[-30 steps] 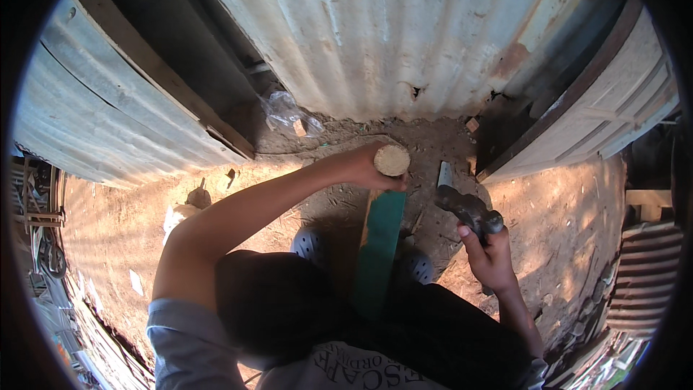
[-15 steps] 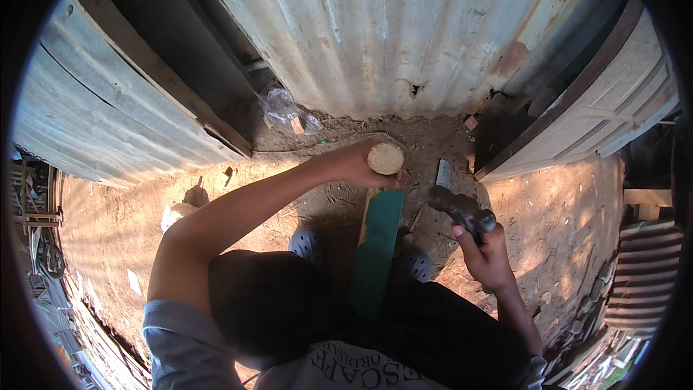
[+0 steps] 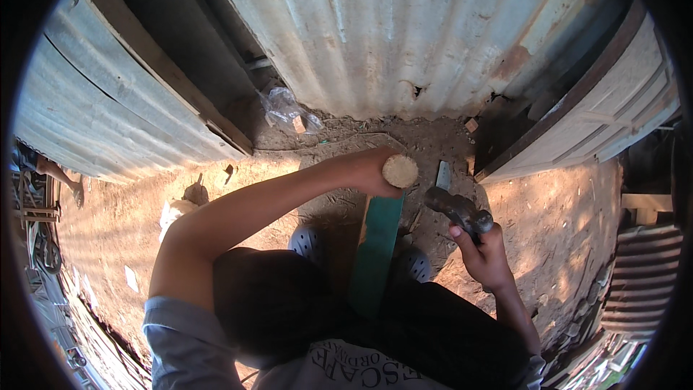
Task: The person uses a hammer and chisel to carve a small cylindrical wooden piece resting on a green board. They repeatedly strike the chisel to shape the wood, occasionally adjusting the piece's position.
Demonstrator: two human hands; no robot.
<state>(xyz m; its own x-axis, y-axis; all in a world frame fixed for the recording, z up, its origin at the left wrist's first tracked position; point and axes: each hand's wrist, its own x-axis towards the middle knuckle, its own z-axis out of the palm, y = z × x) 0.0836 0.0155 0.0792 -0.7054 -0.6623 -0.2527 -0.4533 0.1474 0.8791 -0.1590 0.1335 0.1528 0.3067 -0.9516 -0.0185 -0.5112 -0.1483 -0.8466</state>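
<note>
In my left hand (image 3: 367, 171) is a wooden cylinder (image 3: 401, 171); its pale round end faces up and my fingers wrap its side. The hand is over the far end of a green board (image 3: 378, 238), which runs back between my knees. Whether the cylinder touches the board is hidden. My right hand (image 3: 488, 258) grips a hammer (image 3: 460, 211) just below its dark metal head. The hammer is held to the right of the board, apart from the cylinder, with most of its handle hidden by my hand.
Behind the board lies a pale flat strip (image 3: 443, 175) on the dirt floor (image 3: 541, 245). A corrugated metal wall (image 3: 375, 43) rises ahead, with a clear plastic bag (image 3: 285, 110) at its foot. Panels flank both sides. Another person's leg (image 3: 61, 173) shows at far left.
My left hand and the cylinder have shifted a little to the right. The hammer has moved slightly left. Another person's leg has come into view at the far left.
</note>
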